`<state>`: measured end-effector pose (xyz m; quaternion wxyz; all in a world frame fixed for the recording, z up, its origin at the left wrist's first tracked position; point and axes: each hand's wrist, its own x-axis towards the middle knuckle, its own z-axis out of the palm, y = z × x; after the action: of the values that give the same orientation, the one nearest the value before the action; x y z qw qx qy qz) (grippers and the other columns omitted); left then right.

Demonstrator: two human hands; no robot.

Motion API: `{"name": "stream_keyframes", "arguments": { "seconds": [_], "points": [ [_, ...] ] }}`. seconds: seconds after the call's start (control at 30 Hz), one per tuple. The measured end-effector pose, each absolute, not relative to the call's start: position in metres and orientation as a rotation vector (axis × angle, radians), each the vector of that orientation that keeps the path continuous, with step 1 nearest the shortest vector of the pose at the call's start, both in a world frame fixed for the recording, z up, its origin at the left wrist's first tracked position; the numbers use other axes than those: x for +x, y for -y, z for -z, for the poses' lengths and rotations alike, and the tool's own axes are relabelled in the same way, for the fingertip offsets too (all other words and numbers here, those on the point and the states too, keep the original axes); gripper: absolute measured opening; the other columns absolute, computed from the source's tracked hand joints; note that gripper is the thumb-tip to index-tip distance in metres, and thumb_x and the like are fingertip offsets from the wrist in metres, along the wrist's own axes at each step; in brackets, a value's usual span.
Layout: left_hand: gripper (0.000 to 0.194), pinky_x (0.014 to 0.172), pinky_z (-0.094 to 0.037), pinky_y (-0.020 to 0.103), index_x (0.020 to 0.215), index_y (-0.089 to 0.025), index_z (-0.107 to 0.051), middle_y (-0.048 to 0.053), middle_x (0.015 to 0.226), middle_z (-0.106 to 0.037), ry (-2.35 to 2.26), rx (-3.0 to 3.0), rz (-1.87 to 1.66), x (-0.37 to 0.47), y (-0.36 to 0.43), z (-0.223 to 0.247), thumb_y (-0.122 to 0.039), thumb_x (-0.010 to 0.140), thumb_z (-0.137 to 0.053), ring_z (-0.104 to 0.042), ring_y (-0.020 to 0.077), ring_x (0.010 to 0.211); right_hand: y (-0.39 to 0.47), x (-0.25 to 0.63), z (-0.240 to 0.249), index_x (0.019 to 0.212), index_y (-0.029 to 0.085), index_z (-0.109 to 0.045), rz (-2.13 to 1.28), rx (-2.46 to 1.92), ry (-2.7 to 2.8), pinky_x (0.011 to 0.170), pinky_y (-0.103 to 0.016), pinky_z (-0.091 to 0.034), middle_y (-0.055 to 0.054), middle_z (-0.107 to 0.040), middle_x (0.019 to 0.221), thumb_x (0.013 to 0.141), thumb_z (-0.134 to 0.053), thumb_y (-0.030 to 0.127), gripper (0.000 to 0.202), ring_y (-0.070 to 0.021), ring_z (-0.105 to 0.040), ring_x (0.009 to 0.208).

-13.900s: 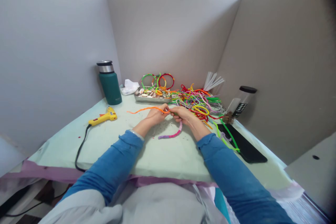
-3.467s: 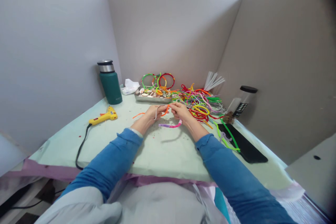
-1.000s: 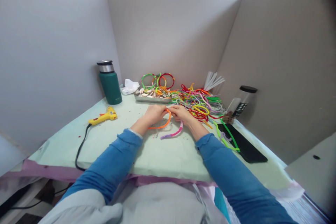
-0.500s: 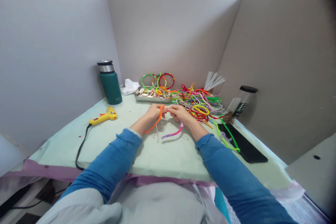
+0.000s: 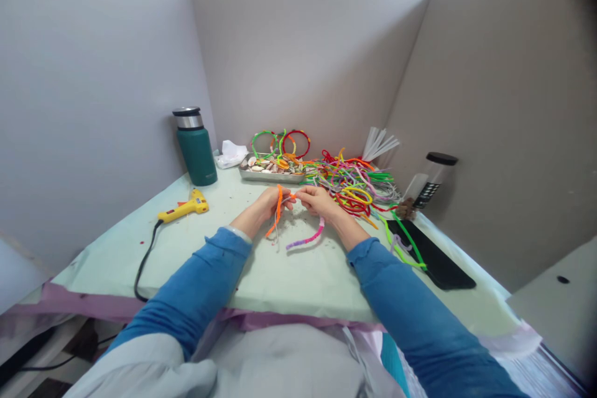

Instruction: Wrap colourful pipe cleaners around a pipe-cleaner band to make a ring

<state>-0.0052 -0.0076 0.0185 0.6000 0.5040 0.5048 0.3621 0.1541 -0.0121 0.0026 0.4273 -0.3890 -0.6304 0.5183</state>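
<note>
My left hand [image 5: 273, 202] is closed on an orange pipe cleaner [image 5: 276, 221], whose loose end hangs down beside the fingers along with a thin pale strand. Fingers of my right hand [image 5: 314, 200] pinch the orange part near the left fingertips, with a small gap between the hands. From under my right hand curves a pink and purple wrapped piece [image 5: 308, 239], its end over the table. Whether it joins the orange part is hidden by the fingers.
Behind the hands is a metal tray [image 5: 273, 178] of shells with colored rings [image 5: 296, 144]. Many pipe cleaners [image 5: 359, 183] lie at the back right. A yellow glue gun [image 5: 184, 207] and green bottle [image 5: 196, 152] stand left; a black phone-like slab [image 5: 443, 261] lies right.
My left hand has shifted slightly left, away from the right one. The orange pipe cleaner's loose end now hangs more steeply and ends further right. My right hand has barely moved.
</note>
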Motion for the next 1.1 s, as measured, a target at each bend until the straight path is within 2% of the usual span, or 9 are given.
{"name": "stream_keyframes", "arguments": {
  "seconds": [0.1,0.17,0.27,0.43,0.57,0.7,0.9,0.97,1.1],
  "points": [
    [0.042,0.04,-0.029,0.025,0.065,-0.014,-0.061,0.005,0.045,-0.054,-1.235,1.209,-0.815,-0.006,0.006,-0.017,-0.048,0.084,-0.044,-0.039,0.0096,0.036,0.012,0.154,-0.003,0.07,0.018,-0.051,-1.295,-0.979,1.568,0.035,-0.02,-0.012,0.009,-0.038,0.046,0.071,-0.066,0.039,0.026,-0.0027,-0.022,0.034],
    [0.056,0.041,-0.029,0.025,0.06,-0.014,-0.06,0.007,0.048,-0.056,-1.301,1.262,-0.814,-0.006,0.004,-0.016,-0.064,0.08,-0.043,-0.042,0.0104,0.039,0.011,0.154,-0.003,0.069,0.018,-0.05,-1.3,-0.997,1.556,0.035,-0.02,-0.012,0.009,-0.039,0.045,0.071,-0.066,0.038,0.025,-0.0027,-0.022,0.034],
    [0.065,0.045,-0.032,0.026,0.057,-0.013,-0.059,0.008,0.054,-0.06,-1.384,1.276,-0.896,-0.008,0.003,-0.015,-0.074,0.073,-0.044,-0.047,0.0114,0.044,0.01,0.156,-0.002,0.069,0.018,-0.05,-1.313,-1.024,1.538,0.035,-0.019,-0.013,0.009,-0.039,0.046,0.071,-0.065,0.036,0.024,-0.0024,-0.022,0.034],
    [0.057,0.048,-0.034,0.024,0.054,-0.014,-0.055,0.005,0.053,-0.057,-1.395,1.219,-1.145,-0.013,0.001,-0.019,-0.069,0.069,-0.057,-0.045,0.0094,0.046,0.007,0.157,0.0,0.067,0.017,-0.048,-1.339,-1.026,1.525,0.035,-0.019,-0.012,0.008,-0.039,0.046,0.072,-0.063,0.032,0.022,-0.002,-0.021,0.033],
    [0.057,0.042,-0.027,0.022,0.054,-0.013,-0.055,0.004,0.053,-0.057,-1.073,1.07,-1.139,-0.016,-0.001,-0.022,-0.068,0.068,-0.059,-0.036,0.0048,0.039,0.006,0.156,0.0,0.069,0.017,-0.05,-1.368,-1.021,1.503,0.034,-0.019,-0.011,0.008,-0.04,0.047,0.072,-0.064,0.031,0.02,-0.0018,-0.022,0.032],
    [0.063,0.04,-0.027,0.022,0.069,-0.012,-0.065,0.008,0.071,-0.066,-0.872,1.059,-1.055,-0.018,0.002,-0.025,-0.073,0.07,-0.051,-0.027,0.0017,0.037,0.005,0.158,0.0,0.07,0.017,-0.05,-1.397,-1.008,1.465,0.034,-0.019,-0.01,0.008,-0.039,0.046,0.073,-0.063,0.031,0.019,-0.0019,-0.021,0.032],
    [0.073,0.045,-0.04,0.024,0.095,-0.014,-0.067,0.014,0.101,-0.067,-0.754,1.121,-0.979,-0.023,0.006,-0.03,-0.078,0.071,-0.042,-0.036,0.0042,0.042,0.0,0.163,0.003,0.071,0.017,-0.05,-1.451,-1.004,1.41,0.034,-0.02,-0.01,0.008,-0.039,0.046,0.074,-0.063,0.03,0.018,-0.0022,-0.02,0.032],
    [0.063,0.044,-0.039,0.023,0.097,-0.015,-0.067,0.012,0.105,-0.067,-0.807,1.186,-1.035,-0.023,0.004,-0.027,-0.071,0.073,-0.051,-0.036,0.0031,0.042,0.0,0.163,0.003,0.07,0.017,-0.049,-1.447,-1.013,1.394,0.033,-0.02,-0.01,0.008,-0.039,0.046,0.074,-0.063,0.028,0.019,-0.0021,-0.021,0.032],
    [0.036,0.045,-0.038,0.021,0.093,-0.014,-0.07,0.009,0.099,-0.067,-0.894,1.448,-1.23,-0.02,-0.003,-0.017,-0.039,0.068,-0.07,-0.037,0.0021,0.044,0.002,0.162,0.0,0.068,0.017,-0.047,-1.464,-1.014,1.366,0.033,-0.019,-0.011,0.008,-0.039,0.046,0.074,-0.064,0.027,0.02,-0.0023,-0.022,0.032]
  ]
}}
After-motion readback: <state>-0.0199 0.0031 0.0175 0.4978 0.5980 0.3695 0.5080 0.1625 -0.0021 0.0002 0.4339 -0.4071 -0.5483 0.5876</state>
